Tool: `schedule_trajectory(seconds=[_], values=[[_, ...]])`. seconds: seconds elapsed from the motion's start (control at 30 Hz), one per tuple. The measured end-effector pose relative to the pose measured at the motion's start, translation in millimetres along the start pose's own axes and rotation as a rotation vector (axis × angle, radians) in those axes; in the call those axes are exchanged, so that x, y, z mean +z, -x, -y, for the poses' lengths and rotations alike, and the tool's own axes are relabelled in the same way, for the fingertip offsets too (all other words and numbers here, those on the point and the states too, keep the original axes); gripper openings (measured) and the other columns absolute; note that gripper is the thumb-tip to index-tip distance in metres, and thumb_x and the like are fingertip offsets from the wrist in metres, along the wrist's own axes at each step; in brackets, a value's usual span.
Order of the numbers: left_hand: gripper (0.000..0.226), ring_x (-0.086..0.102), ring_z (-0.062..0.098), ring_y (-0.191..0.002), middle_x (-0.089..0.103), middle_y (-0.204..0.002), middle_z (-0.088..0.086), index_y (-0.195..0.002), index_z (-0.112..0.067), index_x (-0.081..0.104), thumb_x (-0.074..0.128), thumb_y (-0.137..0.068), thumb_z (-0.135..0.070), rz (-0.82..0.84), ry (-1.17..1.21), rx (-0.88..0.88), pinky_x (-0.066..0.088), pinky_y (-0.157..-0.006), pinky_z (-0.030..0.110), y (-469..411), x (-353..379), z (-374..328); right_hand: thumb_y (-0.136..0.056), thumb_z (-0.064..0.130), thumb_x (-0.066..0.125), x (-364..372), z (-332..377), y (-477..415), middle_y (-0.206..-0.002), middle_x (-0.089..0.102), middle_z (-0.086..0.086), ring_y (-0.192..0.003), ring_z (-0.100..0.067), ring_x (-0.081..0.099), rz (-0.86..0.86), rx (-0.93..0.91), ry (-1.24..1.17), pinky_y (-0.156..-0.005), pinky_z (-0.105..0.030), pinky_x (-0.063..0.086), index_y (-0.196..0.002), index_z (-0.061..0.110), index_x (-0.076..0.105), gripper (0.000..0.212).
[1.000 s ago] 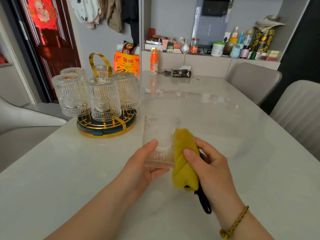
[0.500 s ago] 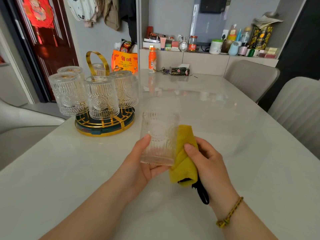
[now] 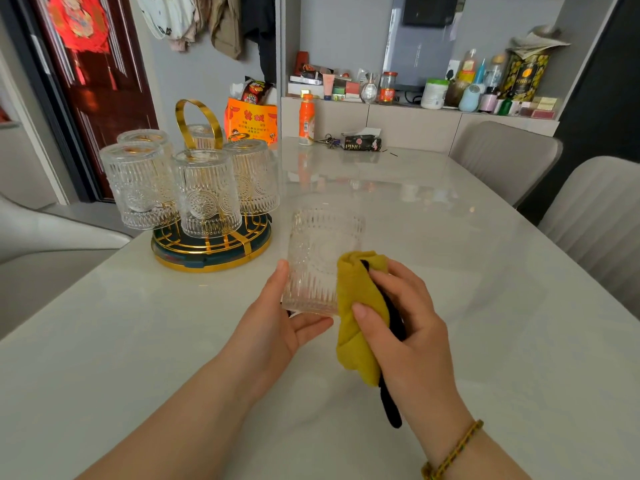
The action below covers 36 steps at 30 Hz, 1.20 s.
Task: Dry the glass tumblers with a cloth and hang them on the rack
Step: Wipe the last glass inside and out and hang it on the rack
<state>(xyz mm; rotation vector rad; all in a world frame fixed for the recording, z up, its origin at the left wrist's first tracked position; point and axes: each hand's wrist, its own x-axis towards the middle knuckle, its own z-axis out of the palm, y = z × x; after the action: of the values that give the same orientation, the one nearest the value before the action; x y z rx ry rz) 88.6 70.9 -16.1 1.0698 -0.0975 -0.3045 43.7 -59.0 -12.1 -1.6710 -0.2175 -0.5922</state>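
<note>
Here, left hand (image 3: pixel 277 329) grips ribbed glass tumbler (image 3: pixel 317 261); right hand (image 3: pixel 410 327) clutches yellow cloth (image 3: pixel 353 344).

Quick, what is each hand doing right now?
Left hand: grips the glass tumbler near its lower end.
Right hand: holds the yellow cloth against the tumbler's side.

We see a clear tumbler (image 3: pixel 322 258) pressed with vertical ribs and a round sunburst medallion. The hung tumblers (image 3: pixel 207 195) carry the same pattern. Our cloth (image 3: pixel 356 327) is mustard yellow with a black part. The rack (image 3: pixel 211 266) is gold wire over a dark green base. The counter (image 3: pixel 121 341) is glossy off-white, and the bracelet (image 3: pixel 457 448) is braided yellow and brown.
</note>
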Motion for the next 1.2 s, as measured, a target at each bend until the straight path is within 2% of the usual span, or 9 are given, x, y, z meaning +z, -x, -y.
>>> schedule_trajectory(seconds=[0.13,0.27,0.4,0.5,0.67,0.8,0.9,1.03,1.2], values=[[0.060,0.063,0.025,-0.103,0.065,-0.114,0.008,-0.120,-0.021,0.050,0.057,-0.074,-0.059,0.041,-0.167,-0.041,0.047,-0.095,0.039,0,-1,5,-0.060,0.047,0.054,2,-1,2,-0.120,0.041,0.035,-0.110,0.019,0.041,0.014,-0.055,0.128,-0.083,0.002,0.035,-0.089,0.066,0.055,0.035],[0.101,0.069,0.015,-0.090,0.072,-0.099,-0.002,-0.121,-0.019,0.050,0.080,-0.033,-0.060,0.174,-0.290,-0.003,0.054,-0.084,0.027,1,-4,9,-0.062,0.043,0.055,-5,3,-1,-0.116,0.047,0.031,-0.108,0.018,0.044,-0.037,-0.115,0.120,-0.085,0.000,0.036,-0.085,0.062,0.059,0.030],[0.110,0.068,0.022,-0.093,0.070,-0.107,0.007,-0.119,-0.015,0.052,0.083,-0.024,-0.061,0.220,-0.174,-0.034,0.056,-0.082,0.029,2,-1,13,-0.070,0.034,0.065,-17,1,-11,-0.091,0.066,0.015,-0.081,-0.002,0.062,-0.136,0.111,-0.124,-0.070,-0.019,0.052,-0.083,0.045,0.066,0.017],[0.080,0.067,0.026,-0.095,0.069,-0.110,0.012,-0.113,-0.017,0.056,0.077,-0.040,-0.045,0.174,-0.115,-0.040,0.052,-0.089,0.037,1,-1,11,-0.083,0.009,0.060,-18,-3,-14,-0.059,0.067,0.012,-0.051,-0.002,0.060,-0.055,0.308,-0.236,-0.044,-0.016,0.047,-0.084,0.027,0.063,0.019],[0.031,0.069,0.018,-0.077,0.072,-0.089,0.006,-0.095,-0.018,0.061,0.059,-0.067,-0.031,0.083,-0.034,-0.022,0.056,-0.074,0.029,-1,-5,5,-0.062,0.027,0.071,-2,-3,-2,-0.111,0.057,0.021,-0.100,0.006,0.057,0.055,0.054,0.012,-0.082,-0.008,0.045,-0.078,0.042,0.066,0.022],[0.037,0.067,0.014,-0.076,0.068,-0.093,0.005,-0.102,-0.018,0.057,0.062,-0.067,-0.025,0.132,-0.145,-0.028,0.053,-0.078,0.029,1,3,9,-0.062,0.039,0.060,-7,2,-2,-0.117,0.049,0.026,-0.109,0.012,0.048,-0.003,-0.130,0.144,-0.087,-0.004,0.038,-0.086,0.041,0.066,0.024],[0.048,0.067,0.022,-0.090,0.068,-0.106,0.007,-0.108,-0.022,0.057,0.054,-0.064,-0.041,0.176,-0.111,-0.047,0.048,-0.091,0.039,3,7,13,-0.064,0.036,0.066,-14,-1,-10,-0.111,0.059,0.016,-0.102,0.001,0.057,-0.146,0.037,-0.029,-0.086,-0.018,0.048,-0.082,0.046,0.066,0.021],[0.057,0.068,0.022,-0.092,0.071,-0.106,0.007,-0.105,-0.025,0.060,0.059,-0.053,-0.050,0.175,-0.058,-0.040,0.048,-0.092,0.040,1,1,13,-0.081,0.011,0.063,-17,-6,-13,-0.073,0.069,0.006,-0.062,-0.010,0.063,-0.083,0.316,-0.189,-0.053,-0.023,0.052,-0.083,0.028,0.066,0.018],[0.038,0.069,0.013,-0.077,0.073,-0.089,0.000,-0.100,-0.024,0.060,0.055,-0.070,-0.046,0.106,0.019,-0.007,0.056,-0.066,0.026,1,-1,8,-0.060,0.031,0.068,-2,1,-1,-0.112,0.055,0.024,-0.106,0.005,0.054,0.055,0.001,0.035,-0.086,-0.009,0.043,-0.079,0.053,0.065,0.029]])
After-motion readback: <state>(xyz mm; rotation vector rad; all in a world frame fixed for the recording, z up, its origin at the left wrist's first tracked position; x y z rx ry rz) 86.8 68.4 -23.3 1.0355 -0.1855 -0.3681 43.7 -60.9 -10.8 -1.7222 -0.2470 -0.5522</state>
